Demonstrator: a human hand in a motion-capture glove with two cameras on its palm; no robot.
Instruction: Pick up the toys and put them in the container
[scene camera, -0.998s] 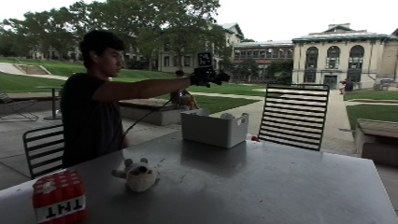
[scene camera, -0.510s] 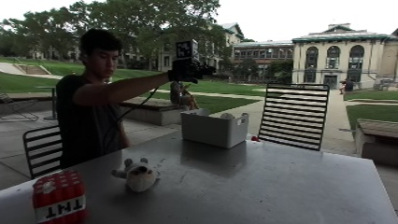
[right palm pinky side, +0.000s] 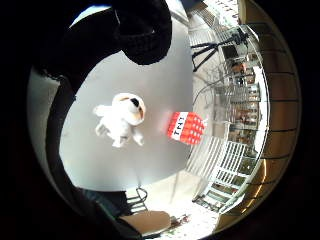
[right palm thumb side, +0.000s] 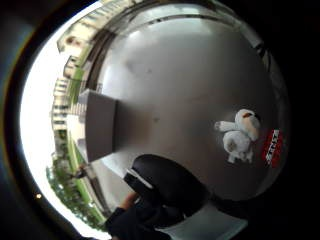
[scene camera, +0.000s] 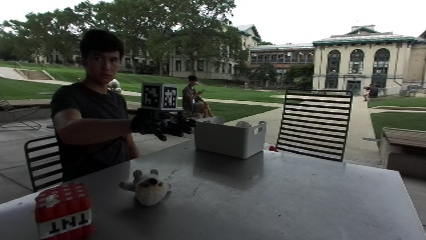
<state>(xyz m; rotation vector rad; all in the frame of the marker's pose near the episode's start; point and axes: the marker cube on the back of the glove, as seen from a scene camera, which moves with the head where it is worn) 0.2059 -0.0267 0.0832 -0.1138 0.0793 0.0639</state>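
Outside view: a person sits at the far-left side of a grey metal bench (scene camera: 279, 200) with the right arm extended forward at chest height. The gloved right hand (scene camera: 162, 123) is in the air above the bench, just beside the near-left wall of the white container (scene camera: 228, 138), with its fingers loosely curled and nothing held in them. The container stands on the far part of the bench; rounded pale items show above its rim, too small to identify. A white plush toy (scene camera: 148, 187) lies on the bench nearer the camera, well apart from the container. A red block toy marked TNT (scene camera: 63, 211) stands at the near-left corner of the bench, near the plush toy but not touching it. A black slatted chair (scene camera: 316, 124) stands behind the bench. Right little finger side palm view: the plush toy (right palm pinky side: 121, 119) lies on the bare bench surface (right palm pinky side: 150, 85), with the red TNT block (right palm pinky side: 186, 128) beside it and apart from it, close to the bench edge. Black glove material covers part of the view. Right thumb side palm view: the container (right palm thumb side: 99, 125) stands on the bench (right palm thumb side: 185, 75) near one edge; the plush toy (right palm thumb side: 239, 134) and the TNT block (right palm thumb side: 273, 147) lie together well apart from it, toward the opposite side of the bench.
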